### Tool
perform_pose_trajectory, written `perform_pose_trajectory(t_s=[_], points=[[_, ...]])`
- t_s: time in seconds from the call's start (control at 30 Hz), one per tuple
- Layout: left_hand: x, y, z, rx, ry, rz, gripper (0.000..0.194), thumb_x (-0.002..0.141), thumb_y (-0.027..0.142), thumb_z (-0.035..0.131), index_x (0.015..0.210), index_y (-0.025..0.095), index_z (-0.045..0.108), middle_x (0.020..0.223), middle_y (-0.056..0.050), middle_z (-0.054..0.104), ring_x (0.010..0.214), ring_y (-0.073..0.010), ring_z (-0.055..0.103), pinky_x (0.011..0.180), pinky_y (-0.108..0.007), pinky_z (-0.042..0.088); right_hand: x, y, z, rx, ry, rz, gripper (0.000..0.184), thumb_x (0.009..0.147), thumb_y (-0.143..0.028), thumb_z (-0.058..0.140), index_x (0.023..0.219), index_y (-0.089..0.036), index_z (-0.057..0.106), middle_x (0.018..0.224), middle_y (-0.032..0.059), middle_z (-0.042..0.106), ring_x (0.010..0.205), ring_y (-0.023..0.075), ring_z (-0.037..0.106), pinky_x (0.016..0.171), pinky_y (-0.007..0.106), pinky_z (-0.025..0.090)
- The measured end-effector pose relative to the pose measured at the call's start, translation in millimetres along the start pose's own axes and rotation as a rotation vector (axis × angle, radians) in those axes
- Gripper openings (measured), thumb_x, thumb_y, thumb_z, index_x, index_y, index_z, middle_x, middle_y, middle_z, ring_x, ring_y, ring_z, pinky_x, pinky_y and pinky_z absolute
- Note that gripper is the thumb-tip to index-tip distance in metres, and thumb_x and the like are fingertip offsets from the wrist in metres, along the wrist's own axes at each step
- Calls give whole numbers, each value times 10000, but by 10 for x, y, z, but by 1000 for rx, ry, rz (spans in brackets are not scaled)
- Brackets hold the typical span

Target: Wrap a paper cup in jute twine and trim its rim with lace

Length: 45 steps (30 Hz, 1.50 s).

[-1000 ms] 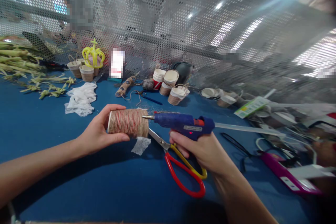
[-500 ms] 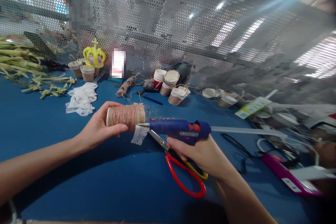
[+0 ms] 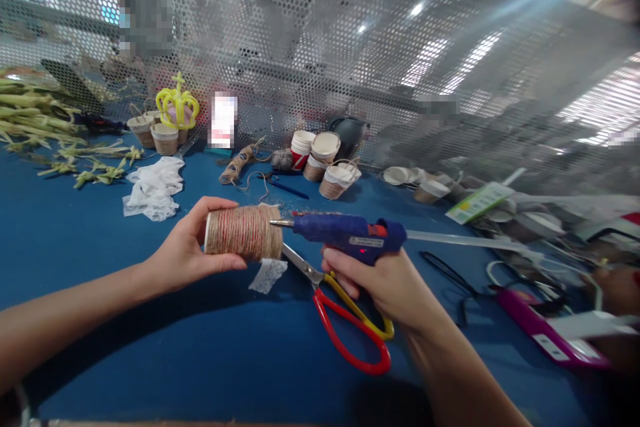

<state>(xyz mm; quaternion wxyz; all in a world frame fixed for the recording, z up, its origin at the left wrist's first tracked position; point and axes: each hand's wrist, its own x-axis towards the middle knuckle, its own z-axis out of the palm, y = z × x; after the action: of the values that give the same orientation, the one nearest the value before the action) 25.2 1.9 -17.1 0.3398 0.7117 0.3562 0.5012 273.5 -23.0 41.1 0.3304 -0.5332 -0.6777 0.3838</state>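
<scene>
My left hand grips a paper cup wrapped in brown and red twine, held on its side with its white rim toward my palm. From the cup's right end hangs a strip of white lace. My right hand is closed round the handle of a blue glue gun. Its metal nozzle points left and meets, or nearly meets, the twine near the cup's right end. A clear glue stick sticks out of the gun's back. Below it lie scissors with red and yellow handles, partly behind my right hand.
White lace lies crumpled on the blue table. Behind stand twine-wrapped cups, a twine bundle and a yellow crown. A purple power strip with cables is at right. Perforated metal closes off the back.
The nozzle has moved from the lace at the cup's lower right up onto the twine side. The cup has shifted slightly right and down, and the lace strip hangs lower.
</scene>
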Motion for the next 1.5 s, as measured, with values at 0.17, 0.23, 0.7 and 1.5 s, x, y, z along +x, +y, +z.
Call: perform_pose_trajectory(t_s=[0.17,0.23,0.7,1.5], points=[[-11,2,3,41,-16,126,541,633,373,735,1062,228,439,951,-28,560,804,-163,585,698,-278,501,17,11,-6,15,3,-13,250,772,-348,574,617,-151,577,366,-63,415,360,66,382,403,219,344],[-11,0,6,55,-14,172,534,646,362,730,1075,232,440,970,-32,551,846,-172,579,731,-290,495,18,10,-7,12,16,-14,251,770,-347,577,615,-150,581,365,-63,412,360,65,377,400,219,337],[-16,-8,17,42,-5,117,531,645,352,730,1070,229,437,941,-25,557,791,-164,588,686,-279,511,-5,-3,0,-2,23,12,258,764,-350,572,597,-154,561,370,-68,408,364,63,371,404,216,336],[42,-79,-47,239,-24,451,594,668,269,729,1169,236,412,1084,-91,491,1022,-239,499,866,-416,435,27,43,-27,82,-86,10,264,769,-370,583,632,-144,579,363,-62,423,356,60,377,421,222,338]])
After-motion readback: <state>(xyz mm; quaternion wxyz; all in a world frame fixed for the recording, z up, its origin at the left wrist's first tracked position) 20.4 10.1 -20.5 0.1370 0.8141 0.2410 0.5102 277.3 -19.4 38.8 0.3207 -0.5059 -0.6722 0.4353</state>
